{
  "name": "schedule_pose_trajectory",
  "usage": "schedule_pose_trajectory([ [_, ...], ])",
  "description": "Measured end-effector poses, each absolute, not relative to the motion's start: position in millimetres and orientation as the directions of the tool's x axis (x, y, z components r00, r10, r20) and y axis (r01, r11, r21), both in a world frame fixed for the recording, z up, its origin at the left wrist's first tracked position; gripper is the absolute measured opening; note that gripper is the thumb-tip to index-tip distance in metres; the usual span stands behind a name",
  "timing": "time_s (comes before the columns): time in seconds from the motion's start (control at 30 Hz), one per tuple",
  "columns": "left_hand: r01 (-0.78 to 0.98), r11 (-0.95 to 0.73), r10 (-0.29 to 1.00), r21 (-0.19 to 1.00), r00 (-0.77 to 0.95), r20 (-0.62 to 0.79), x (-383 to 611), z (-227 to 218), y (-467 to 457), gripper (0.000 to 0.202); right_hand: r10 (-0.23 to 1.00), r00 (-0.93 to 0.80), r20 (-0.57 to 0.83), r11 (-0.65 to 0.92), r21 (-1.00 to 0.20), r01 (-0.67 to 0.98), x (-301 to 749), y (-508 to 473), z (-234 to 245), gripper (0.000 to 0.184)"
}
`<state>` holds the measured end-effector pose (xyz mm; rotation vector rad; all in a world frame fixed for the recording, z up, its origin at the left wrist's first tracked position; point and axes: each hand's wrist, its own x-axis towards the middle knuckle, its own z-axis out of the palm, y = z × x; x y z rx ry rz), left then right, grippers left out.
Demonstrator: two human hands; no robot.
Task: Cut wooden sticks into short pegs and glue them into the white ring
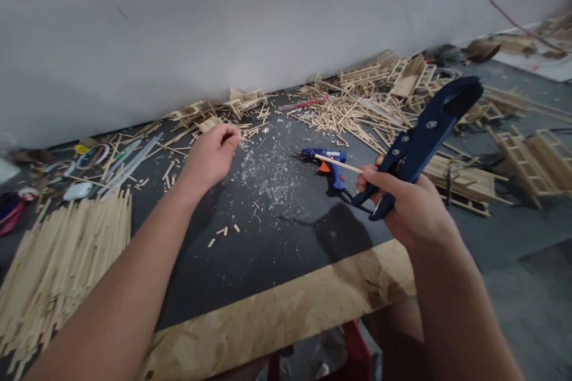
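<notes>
Dark worktable (pixel 268 232): right hand (pixel 402 202) clamps blue cutter (pixel 424 131), stick (pixel 337 162); left hand (pixel 212 155) curled shut.

Glue gun (pixel 328 161) lies mid-desk (pixel 277 315), between the left hand (pixel 212 155) and the right hand (pixel 402 205), which holds the cutter (pixel 422 134). Stick stack (pixel 58 256) at the left edge, loose sticks (pixel 353 110) heaped behind against the wall (pixel 268 12), ladders (pixel 531 161) far right.

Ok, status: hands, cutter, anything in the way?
Right hand gripping dark blue cutter plus thin wooden stick. Left hand curled shut, contents unseen. Blue glue gun lies behind stick.
</notes>
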<state>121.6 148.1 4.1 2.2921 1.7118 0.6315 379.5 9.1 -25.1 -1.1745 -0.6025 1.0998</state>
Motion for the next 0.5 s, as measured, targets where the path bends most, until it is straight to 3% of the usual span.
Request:
schedule_pose_trajectory([
  [0.23,0.83,-0.278,0.914,0.483,0.073,0.4,116,13,201,0.038,0.896,0.41,-0.169,0.018,-0.909,-0.415,383,13,-27,0.024],
  [0.37,0.832,-0.209,0.897,0.514,-0.045,0.439,122,33,232,0.044,0.886,0.429,-0.175,0.031,-0.902,-0.431,381,16,-28,0.023],
  [0.5,0.9,-0.117,0.812,0.421,-0.158,0.562,113,72,274,0.057,0.89,0.413,-0.19,0.002,-0.907,-0.422,382,17,-29,0.023],
])
